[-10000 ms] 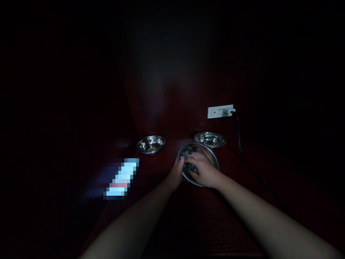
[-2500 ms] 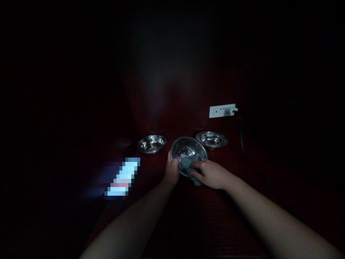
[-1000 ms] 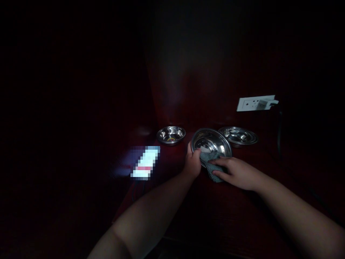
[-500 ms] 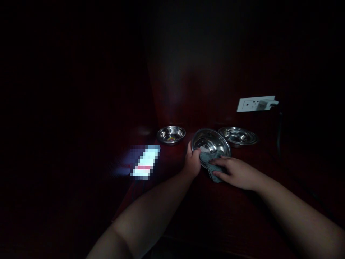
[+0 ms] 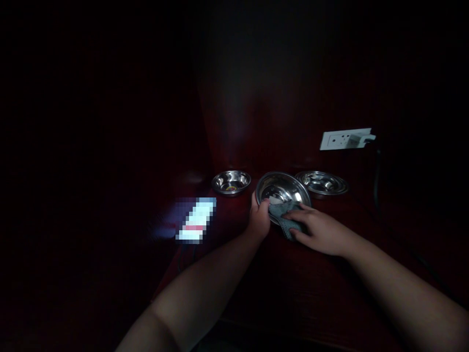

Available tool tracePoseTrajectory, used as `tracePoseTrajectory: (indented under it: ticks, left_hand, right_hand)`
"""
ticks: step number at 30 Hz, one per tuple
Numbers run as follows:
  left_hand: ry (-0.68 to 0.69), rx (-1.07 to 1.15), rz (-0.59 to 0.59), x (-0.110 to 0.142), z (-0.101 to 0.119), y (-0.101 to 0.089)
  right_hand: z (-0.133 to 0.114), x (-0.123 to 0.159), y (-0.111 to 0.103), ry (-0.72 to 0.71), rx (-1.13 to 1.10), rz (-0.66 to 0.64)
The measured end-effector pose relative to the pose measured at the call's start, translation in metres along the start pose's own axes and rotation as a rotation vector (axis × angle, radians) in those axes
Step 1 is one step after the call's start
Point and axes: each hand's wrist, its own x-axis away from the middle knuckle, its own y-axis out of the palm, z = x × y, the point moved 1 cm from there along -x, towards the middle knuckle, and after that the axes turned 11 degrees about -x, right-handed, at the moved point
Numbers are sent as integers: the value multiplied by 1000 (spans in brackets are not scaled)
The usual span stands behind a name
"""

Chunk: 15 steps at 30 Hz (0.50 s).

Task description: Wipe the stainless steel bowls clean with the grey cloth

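A shiny steel bowl is tilted toward me above the dark red table. My left hand grips its left rim, thumb on the inside and fingers behind. Over the near rim lies a grey-green cloth, partly inside the bowl and partly hanging outside. My right hand is closed on this cloth, its fingers pressing it against the bowl's near side. A pale patch, perhaps a label, shows on the bowl's floor beside my left thumb. My right palm hides part of the cloth.
Another steel bowl with a yellow and red sticker stands at the back left. Behind the held bowl is a stack of steel dishes. A lit, blurred-out phone lies at left. A wall socket holds a plug with a dark cable.
Earlier my right hand was deep inside the bowl; now it holds the cloth at the near rim. The view has turned left, shifting everything right. In the last half second little has moved.
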Motion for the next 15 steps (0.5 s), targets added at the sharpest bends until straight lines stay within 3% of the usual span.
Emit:
tracePoseTrajectory:
  ticks: [5,11,15]
  left_hand:
    - [-128,18,55,1,9,0]
    - [-257,75,48,4,19,1]
    - [-277,76,19,5,19,0]
  right_hand:
    - [11,-2,-3,-6,155,152]
    - [17,-1,-13,204,306,395]
    - [12,-2,-17,374,352,475]
